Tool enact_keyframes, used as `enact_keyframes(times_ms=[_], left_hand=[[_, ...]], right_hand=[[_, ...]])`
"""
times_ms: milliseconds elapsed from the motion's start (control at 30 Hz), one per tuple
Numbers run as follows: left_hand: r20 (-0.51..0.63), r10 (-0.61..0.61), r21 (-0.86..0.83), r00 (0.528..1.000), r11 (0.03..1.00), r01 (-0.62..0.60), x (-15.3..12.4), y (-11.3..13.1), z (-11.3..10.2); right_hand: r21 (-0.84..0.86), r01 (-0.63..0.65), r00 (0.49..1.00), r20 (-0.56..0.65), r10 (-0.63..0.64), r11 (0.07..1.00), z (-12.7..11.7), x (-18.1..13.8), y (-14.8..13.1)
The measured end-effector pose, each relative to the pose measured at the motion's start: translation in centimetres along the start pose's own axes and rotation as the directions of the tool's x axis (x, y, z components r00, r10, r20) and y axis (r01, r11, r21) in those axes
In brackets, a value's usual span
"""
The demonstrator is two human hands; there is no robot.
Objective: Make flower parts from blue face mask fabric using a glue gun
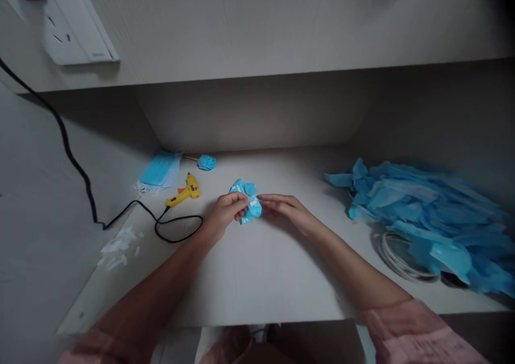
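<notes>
My left hand [227, 212] is closed in a pinch on a crumpled blue bundle of mask fabric [247, 199] at the middle of the desk. My right hand [286, 208] lies just right of the bundle, its fingers stretched toward it and touching its right edge. Both forearms reach in from the near edge, and pink sleeves show at the bottom.
A yellow glue gun [185, 191] with a looping black cord [177, 230] lies at left. Behind it are a stack of blue face masks [161, 170] and a small blue fabric flower [206, 162]. At right is a pile of blue mask pieces [426, 213] over coiled white wire [396, 254]. White scraps [118, 245] lie far left.
</notes>
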State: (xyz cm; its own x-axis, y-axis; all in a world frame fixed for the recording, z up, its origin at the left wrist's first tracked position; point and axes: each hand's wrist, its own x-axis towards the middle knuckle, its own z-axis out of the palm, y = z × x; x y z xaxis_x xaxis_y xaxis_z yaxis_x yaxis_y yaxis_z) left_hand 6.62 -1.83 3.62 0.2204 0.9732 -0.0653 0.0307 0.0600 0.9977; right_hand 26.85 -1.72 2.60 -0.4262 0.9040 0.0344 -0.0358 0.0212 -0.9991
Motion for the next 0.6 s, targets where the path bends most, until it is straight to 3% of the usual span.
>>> enact_keyframes(times_ms=[100, 300, 600], left_hand=[[0.055, -0.007, 0.097, 0.998, 0.995, 0.001, -0.4, 0.2, 0.2], [0.109, 0.080, 0.222, 0.991, 0.970, -0.102, -0.5, -0.2, 0.7], [0.055, 0.097, 0.255, 0.994, 0.961, -0.108, -1.2, -0.5, 0.7]], right_hand=[[-0.020, -0.005, 0.999, -0.041, 0.005, 1.000, -0.4, 0.3, -0.2], [-0.074, -0.029, 0.997, 0.067, 0.034, 0.997, -0.1, 0.1, -0.4], [-0.181, 0.005, 0.990, 0.141, 0.021, 0.983, -0.1, -0.3, -0.1]])
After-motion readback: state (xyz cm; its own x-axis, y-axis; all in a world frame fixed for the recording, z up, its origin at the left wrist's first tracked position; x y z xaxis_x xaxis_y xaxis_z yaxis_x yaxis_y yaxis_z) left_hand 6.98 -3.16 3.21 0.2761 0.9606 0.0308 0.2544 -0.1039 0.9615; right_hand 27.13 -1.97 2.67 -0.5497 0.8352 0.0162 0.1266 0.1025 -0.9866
